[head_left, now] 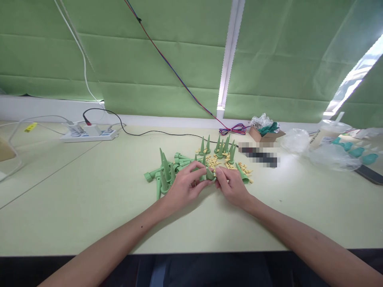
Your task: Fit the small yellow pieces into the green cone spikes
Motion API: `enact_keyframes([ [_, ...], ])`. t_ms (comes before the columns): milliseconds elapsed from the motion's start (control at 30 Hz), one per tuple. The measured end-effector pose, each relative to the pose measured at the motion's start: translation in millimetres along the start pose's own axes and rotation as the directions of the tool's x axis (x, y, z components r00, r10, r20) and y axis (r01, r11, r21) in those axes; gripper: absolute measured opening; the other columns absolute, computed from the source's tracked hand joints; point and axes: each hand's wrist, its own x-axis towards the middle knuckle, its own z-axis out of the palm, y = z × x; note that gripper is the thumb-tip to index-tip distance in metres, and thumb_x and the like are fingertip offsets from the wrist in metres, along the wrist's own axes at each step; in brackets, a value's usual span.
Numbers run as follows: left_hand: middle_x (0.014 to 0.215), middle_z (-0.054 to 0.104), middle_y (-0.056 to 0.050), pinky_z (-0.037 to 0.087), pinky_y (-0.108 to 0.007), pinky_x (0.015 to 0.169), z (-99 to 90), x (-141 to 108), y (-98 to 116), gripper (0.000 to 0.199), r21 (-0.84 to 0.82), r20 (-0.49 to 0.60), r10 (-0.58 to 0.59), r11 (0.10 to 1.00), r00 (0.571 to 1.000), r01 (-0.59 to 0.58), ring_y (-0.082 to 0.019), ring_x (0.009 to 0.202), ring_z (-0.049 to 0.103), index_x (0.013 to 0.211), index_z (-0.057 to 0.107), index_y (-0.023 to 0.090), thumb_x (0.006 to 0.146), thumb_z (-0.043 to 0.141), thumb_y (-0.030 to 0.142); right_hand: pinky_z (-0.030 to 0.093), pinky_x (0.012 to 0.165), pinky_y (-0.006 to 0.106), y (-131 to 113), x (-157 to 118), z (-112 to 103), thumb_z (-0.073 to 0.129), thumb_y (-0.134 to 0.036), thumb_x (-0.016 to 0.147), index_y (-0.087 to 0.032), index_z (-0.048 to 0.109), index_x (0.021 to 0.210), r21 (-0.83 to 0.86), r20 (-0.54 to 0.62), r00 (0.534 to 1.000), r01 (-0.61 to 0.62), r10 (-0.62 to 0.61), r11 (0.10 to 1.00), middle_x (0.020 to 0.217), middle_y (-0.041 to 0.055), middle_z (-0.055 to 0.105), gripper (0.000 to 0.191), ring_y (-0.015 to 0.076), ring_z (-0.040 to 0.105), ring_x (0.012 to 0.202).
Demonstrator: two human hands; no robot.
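My left hand [190,181] is closed around a green plastic watering spike [210,174], its cone tip pointing up and slightly left. Against the spike's right side, my right hand [231,184] pinches a small yellow plastic valve [214,171], mostly covered by the fingertips. Beyond the hands lies a scattered pile of similar yellow valves [213,161]. To the left, several green spikes [164,184] stand or lie in a heap. Other spikes [220,149] stand upright behind the yellow pile. One green spike [243,175] lies on its side just right of my right hand.
A white power strip [89,136] with plugs sits at the back left, its black cable crossing the table [119,207]. At the back right are a small cardboard box [267,137], plastic bags [295,140], a lidded cup [324,135], teal pieces [357,152] and a phone [370,174].
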Motion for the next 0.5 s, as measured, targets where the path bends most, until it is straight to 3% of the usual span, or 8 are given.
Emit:
enact_keyframes([
  [500, 0.105, 0.059, -0.004, 0.042, -0.02, 0.052, 0.4, 0.0, -0.6, 0.019, 0.005, -0.005, -0.001, 1.0, 1.0, 0.001, -0.001, 0.051, 0.042, 0.074, 0.053, 0.015, 0.091, 0.06, 0.021, 0.035, 0.052, 0.025, 1.0, 0.9, 0.3, 0.031, -0.036, 0.103, -0.021, 0.043, 0.061, 0.012, -0.001, 1.0, -0.005, 0.005, 1.0, 0.05, -0.0026, 0.047, 0.046, 0.0109, 0.042, 0.046],
])
